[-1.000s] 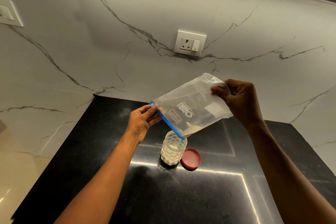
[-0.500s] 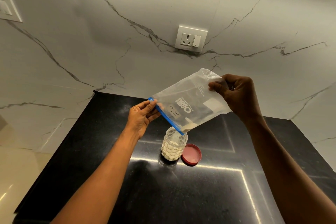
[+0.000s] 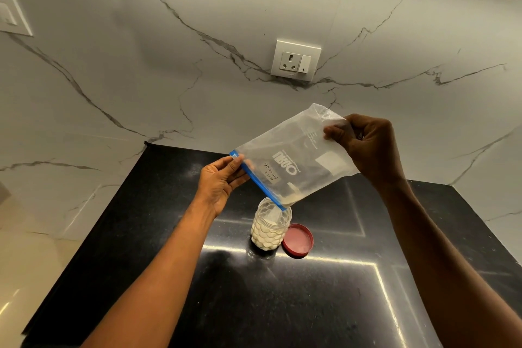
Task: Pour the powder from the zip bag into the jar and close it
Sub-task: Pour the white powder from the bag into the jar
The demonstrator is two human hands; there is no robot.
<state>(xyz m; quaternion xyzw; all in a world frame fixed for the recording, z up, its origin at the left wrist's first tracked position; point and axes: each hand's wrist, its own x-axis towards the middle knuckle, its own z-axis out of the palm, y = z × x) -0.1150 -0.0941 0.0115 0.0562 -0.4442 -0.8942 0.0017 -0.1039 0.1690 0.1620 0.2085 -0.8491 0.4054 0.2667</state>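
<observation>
Zip bag [image 3: 293, 161], nearly empty, hangs tilted over the open jar [image 3: 271, 226] near the middle of the black bench [image 3: 367, 305], its blue zip edge [image 3: 258, 181] lowest and its low corner at the jar's mouth. The left hand [image 3: 219, 182] pinches the zip edge at its upper end between thumb and fingers; the right hand [image 3: 370, 147] is curled round the bag's raised, bunched bottom corner, lifting it high to the right. A last pocket of pale powder [image 3: 291, 198] sits in the low corner and appears to be running into the jar, which looks well over half full. Doing this step well probably means keeping the low corner directly above the mouth, keeping the opening narrow so the stream stays thin, and raising or gently shaking the right-hand corner so residue clinging to the plastic slides down. A sudden jerk could puff fine powder onto the bench. The red lid [image 3: 298, 240] lies flat, inside up, just right of the jar, within easy reach for closing. Behind, a wall socket [image 3: 295, 61] sits in the veined marble backsplash [image 3: 141, 79].
</observation>
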